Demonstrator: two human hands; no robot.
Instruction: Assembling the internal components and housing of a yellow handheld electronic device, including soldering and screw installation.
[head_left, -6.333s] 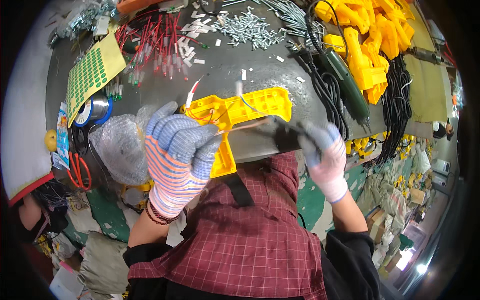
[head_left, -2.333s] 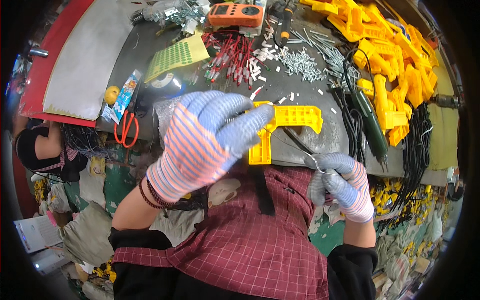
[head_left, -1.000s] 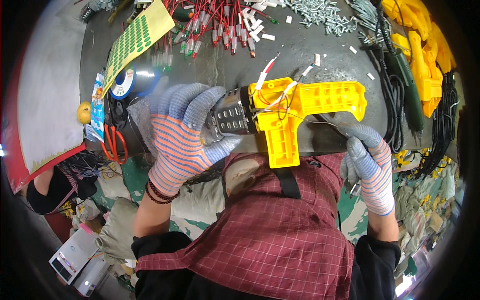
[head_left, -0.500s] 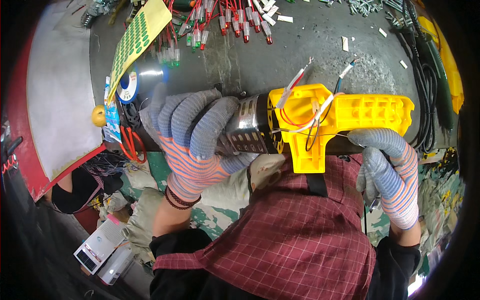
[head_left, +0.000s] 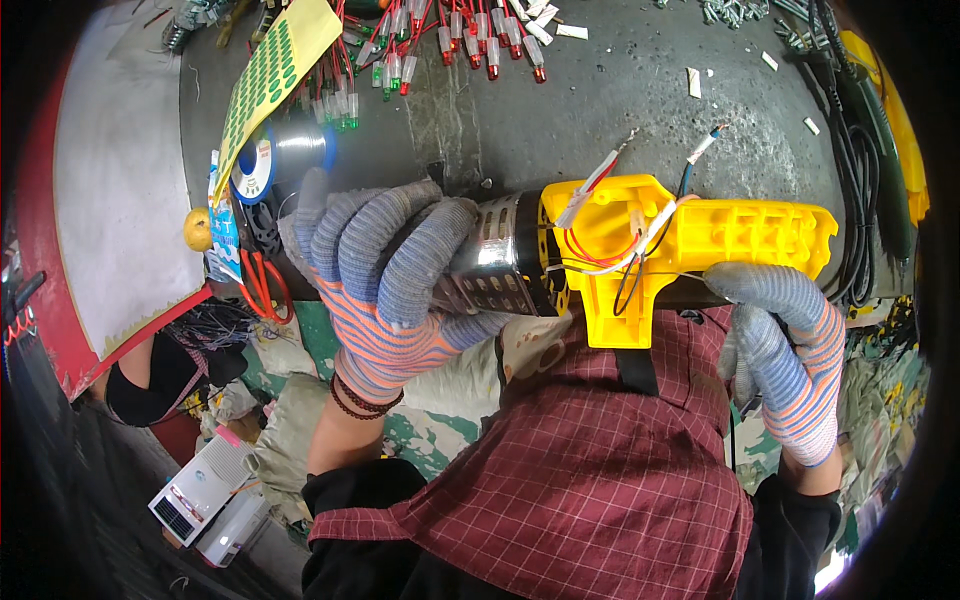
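My left hand [head_left: 385, 270], in a striped knit glove, is closed around the perforated metal barrel [head_left: 490, 255] of a tool. The barrel lies sideways, its black end plate against an opened yellow plastic handle housing [head_left: 620, 275]. Red, white and black wires [head_left: 630, 255] lie inside the hollow, and two bare-ended leads [head_left: 600, 175] stick up from its top. Below the ribbed grip, my gloved right hand [head_left: 785, 340] has its fingers curled. A thin wire runs up to its index fingertip; what the fingers pinch is hidden.
Red and green indicator lamps [head_left: 480, 45] lie at the back, beside a yellow sticker sheet [head_left: 275, 75] and a solder spool [head_left: 255, 165]. Orange-handled scissors [head_left: 262, 285] hang at the left edge. Black cables [head_left: 850, 190] are bundled at the right; screws [head_left: 730, 12] lie at the back.
The yellow housing and barrel have shifted slightly right and down. My right hand has moved a little the same way, while my left hand keeps its grip.
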